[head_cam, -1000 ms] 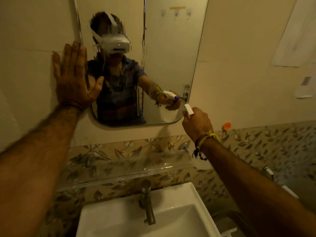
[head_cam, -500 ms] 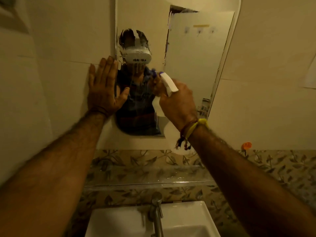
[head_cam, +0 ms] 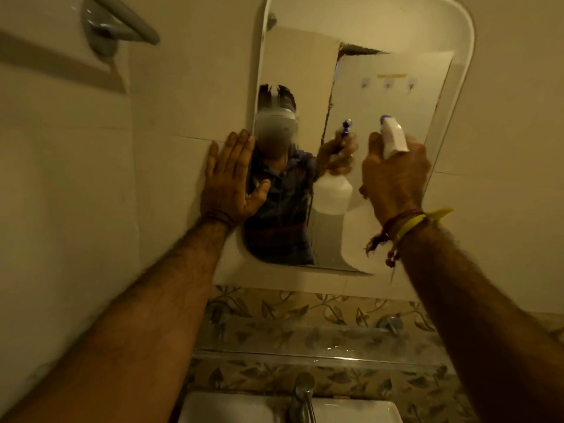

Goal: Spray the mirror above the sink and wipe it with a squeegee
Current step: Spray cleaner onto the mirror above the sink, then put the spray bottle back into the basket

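The mirror (head_cam: 384,32) hangs on the tiled wall above the sink (head_cam: 232,407), its corners rounded. My right hand (head_cam: 393,178) holds a white spray bottle (head_cam: 393,137) raised in front of the mirror's middle right, its purple-tipped nozzle aimed at the glass. The bottle's body shows below my wrist and as a reflection in the mirror. My left hand (head_cam: 227,178) lies flat with fingers spread against the wall at the mirror's left edge, the thumb over the glass. No squeegee is in view.
A glass shelf (head_cam: 305,352) runs below the mirror in front of leaf-patterned tiles. The metal tap (head_cam: 302,395) rises at the sink's back. A grey towel bar (head_cam: 122,16) juts from the wall at the top left.
My right hand has lifted the spray bottle from the mirror's lower right corner to its middle. My view has tilted upward, showing the whole mirror. The left hand stays pressed on the wall.
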The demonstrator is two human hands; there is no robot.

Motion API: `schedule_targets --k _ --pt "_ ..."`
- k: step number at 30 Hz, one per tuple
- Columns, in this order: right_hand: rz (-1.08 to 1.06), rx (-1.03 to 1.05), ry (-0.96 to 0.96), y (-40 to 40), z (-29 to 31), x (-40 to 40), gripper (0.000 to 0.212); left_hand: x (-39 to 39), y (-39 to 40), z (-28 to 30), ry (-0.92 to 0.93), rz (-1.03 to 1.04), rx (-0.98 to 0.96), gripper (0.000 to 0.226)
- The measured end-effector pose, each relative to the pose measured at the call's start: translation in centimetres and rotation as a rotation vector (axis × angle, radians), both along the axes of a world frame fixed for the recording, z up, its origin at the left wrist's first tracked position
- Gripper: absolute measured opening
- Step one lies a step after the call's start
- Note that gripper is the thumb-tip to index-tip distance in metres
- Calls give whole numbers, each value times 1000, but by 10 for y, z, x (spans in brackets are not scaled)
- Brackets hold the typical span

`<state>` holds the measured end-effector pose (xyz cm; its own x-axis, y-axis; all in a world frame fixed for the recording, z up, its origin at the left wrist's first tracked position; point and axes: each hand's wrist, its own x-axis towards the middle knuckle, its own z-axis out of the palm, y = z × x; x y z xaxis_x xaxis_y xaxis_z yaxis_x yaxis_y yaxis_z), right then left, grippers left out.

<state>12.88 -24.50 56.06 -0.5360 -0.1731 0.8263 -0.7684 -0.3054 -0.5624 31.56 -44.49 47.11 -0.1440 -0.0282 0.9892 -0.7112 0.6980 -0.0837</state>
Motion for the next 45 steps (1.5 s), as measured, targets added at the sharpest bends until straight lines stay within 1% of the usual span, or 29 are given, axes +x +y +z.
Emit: schedule_targets --k 3,5,6,8,10,11,15,19,21,24,26,28,30,32,34,35,37,38,39,41,42,45 --pt "18 58 -6 5 -20 -7 12 1 1 1 -17 1 28 81" --pt "43 108 44 7 -33 -7 5 2 3 2 -36 -4 60 81" --pt "59 137 77 9 -38 -5 9 3 5 2 -45 -14 77 81" --pt "101 208 111 9 -47 -1 6 5 8 3 -63 -37 104 80" --pt "103 242 142 8 -52 5 26 8 14 5 -80 -51 133 79" --pt "99 254 143 7 -53 7 31 9 17 6 -85 -60 150 78" --pt "159 290 174 13 -60 16 31 12 34 8 -91 -110 245 76" --pt "169 323 134 27 -72 13 36 12 51 13 -106 -140 364 80" --pt "154 314 117 40 -79 8 32 7 63 12 -93 -138 417 83" --pt "226 286 17 65 -94 3 30 -6 82 -2 -72 -52 418 85" --pt "248 254 -63 83 -108 -3 27 -18 99 -22 -109 11 362 84" --pt "235 246 -146 100 -125 -12 25 -37 121 -48 -169 3 319 82" --pt "204 259 -208 119 -144 -23 21 -62 150 -81 -219 -67 299 81" --pt "180 263 -251 142 -167 -37 9 -90 184 -117 -263 -163 305 80" --pt "120 287 -298 167 -192 -52 15 -118 221 -156 -297 -280 354 79" --pt "88 311 -321 179 -205 -60 15 -132 240 -176 -308 -340 391 78" --pt "48 335 -367 206 -235 -75 15 -157 278 -214 -328 -452 513 74" --pt "38 335 -403 219 -251 -84 10 -168 295 -232 -345 -504 600 73" --pt "15 338 -435 234 -266 -91 9 -178 312 -250 -374 -550 696 71" --pt "-47 361 -471 264 -295 -104 18 -198 338 -284 -460 -609 878 68" --pt "-75 381 -494 279 -309 -110 19 -208 348 -300 -511 -615 963 67" --pt "-144 442 -599 318 -345 -128 13 -237 368 -340 -722 -557 1199 70"
